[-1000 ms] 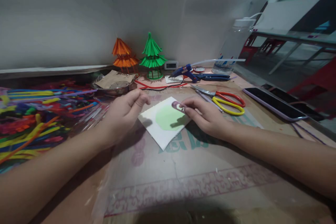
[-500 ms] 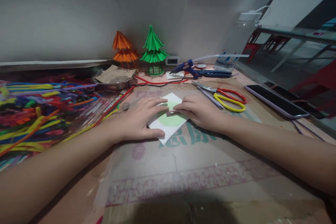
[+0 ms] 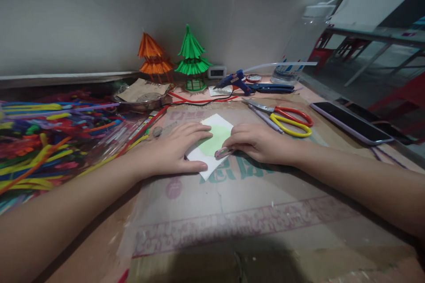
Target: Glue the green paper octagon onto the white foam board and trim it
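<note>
A white sheet of paper (image 3: 217,120) lies turned cornerwise on the cardboard, with a pale green rounded shape (image 3: 215,139) on it. My left hand (image 3: 175,148) rests over the paper's left side, fingers spread and thumb near the bottom corner. From the right, my right hand (image 3: 259,143) pinches a small, slim pinkish tool with a rounded end (image 3: 222,153). That end sits over the lower right edge of the green shape; its exact kind is not clear. Part of the green shape is under my left fingers.
Scissors with red and yellow handles (image 3: 290,121) lie right of the paper, near a phone (image 3: 352,123). Behind stand a green tree figure (image 3: 192,59), an orange one (image 3: 152,55) and a blue glue gun (image 3: 234,80). Colourful pipe cleaners (image 3: 43,150) heap at left.
My right hand has shifted slightly right and down, and the pinkish tool has moved toward the green shape's lower edge. My left hand holds nearly the same place. The view has shifted slightly.
</note>
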Action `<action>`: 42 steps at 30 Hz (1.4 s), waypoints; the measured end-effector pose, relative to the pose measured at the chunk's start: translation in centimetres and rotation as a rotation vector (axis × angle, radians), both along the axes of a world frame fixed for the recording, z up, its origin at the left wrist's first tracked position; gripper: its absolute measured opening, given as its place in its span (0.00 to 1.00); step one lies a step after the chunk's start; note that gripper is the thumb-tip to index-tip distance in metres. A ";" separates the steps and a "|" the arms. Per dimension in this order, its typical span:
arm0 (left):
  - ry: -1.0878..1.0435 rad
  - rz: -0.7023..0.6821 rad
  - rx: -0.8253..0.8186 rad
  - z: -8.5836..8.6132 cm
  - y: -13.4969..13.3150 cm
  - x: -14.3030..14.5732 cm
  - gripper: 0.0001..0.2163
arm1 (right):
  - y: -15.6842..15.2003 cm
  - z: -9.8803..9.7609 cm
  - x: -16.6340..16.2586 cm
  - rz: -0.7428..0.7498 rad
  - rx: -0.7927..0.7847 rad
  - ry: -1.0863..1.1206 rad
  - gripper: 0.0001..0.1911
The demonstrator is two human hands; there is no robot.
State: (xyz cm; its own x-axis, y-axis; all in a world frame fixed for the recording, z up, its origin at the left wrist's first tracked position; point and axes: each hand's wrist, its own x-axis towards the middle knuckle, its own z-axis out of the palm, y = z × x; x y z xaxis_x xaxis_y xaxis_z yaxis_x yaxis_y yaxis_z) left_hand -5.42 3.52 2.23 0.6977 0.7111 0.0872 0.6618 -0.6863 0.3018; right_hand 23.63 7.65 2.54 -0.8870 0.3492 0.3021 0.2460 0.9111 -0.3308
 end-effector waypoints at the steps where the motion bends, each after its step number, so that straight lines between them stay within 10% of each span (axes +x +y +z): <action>1: -0.002 -0.001 -0.001 0.0 0.0 0.0 0.37 | -0.1 0.0 0.0 -0.012 -0.012 0.017 0.12; 6: -0.023 -0.022 0.012 -0.3 0.1 0.0 0.37 | -0.2 -0.1 -1.0 -0.196 0.070 0.149 0.13; 25: -0.023 -0.005 0.015 -0.3 0.1 0.1 0.36 | -1.4 0.1 -1.3 0.005 0.017 0.019 0.14; 32: -0.016 -0.023 0.017 -0.2 0.2 0.2 0.37 | -0.5 -0.4 -1.5 -0.211 0.057 0.090 0.17; 42: 0.007 0.001 0.003 -0.2 0.3 0.3 0.38 | -1.2 -0.1 -2.2 -0.026 0.237 -0.028 0.19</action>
State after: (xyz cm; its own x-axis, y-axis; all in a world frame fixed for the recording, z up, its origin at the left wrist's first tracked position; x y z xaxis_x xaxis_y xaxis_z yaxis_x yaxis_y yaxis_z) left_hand -5.11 3.81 1.98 0.6979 0.7112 0.0847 0.6643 -0.6869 0.2947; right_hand 21.39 6.49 2.43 -0.8876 0.2943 0.3542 0.2765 0.9557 -0.1012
